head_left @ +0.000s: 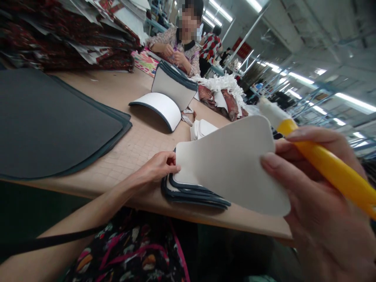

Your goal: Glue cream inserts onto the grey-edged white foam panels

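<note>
A flexible white panel with rounded corners (226, 164) stretches between my two hands, its right end lifted and bent up. My left hand (160, 166) pinches the panel's left edge, over a stack of dark-edged panels (194, 196) at the table's front edge. My right hand (320, 196) grips the panel's right end between thumb and fingers. The same hand also holds a brush with a yellow handle (329, 164); its pale bristles (272, 109) point up and left.
Large dark sheets (58, 125) lie on the table (117, 160) at left. Farther back are curved white panels with dark edges (158, 109), folded white pieces (202, 128) and piled patterned fabric (70, 43). Across the table sits another person (188, 43), hands raised.
</note>
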Demonstrator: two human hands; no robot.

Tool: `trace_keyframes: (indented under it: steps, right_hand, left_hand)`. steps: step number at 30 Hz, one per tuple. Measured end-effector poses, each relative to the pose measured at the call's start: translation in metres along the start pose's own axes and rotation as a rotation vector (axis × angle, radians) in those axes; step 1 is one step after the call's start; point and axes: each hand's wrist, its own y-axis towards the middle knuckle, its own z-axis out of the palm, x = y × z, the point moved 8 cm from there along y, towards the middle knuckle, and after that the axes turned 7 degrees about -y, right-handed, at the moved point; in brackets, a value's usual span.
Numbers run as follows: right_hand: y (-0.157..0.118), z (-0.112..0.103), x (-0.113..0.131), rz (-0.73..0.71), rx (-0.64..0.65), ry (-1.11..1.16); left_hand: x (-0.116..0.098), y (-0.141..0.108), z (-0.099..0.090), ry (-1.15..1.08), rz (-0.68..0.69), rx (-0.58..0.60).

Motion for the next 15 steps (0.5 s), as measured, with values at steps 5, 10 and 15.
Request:
trace_keyframes:
  steps: [5, 10, 15]
  right_hand:
    - [0.019, 0.037, 0.024, 0.064, 0.08, 0.136]
    - [0.033, 0.016, 0.003, 0.146, -0.008, 0.148]
    - [0.039, -0.049, -0.058, 0.241, -0.272, 0.112]
  left_hand:
    - [-0.007, -0.005, 0.0, -0.031, -0.007, 0.058]
    - [-0.01, -0.011, -0.007, -0.082, -0.053, 0.113]
    - [-0.014, -0.012, -0.02, -0.158, -0.067, 0.043]
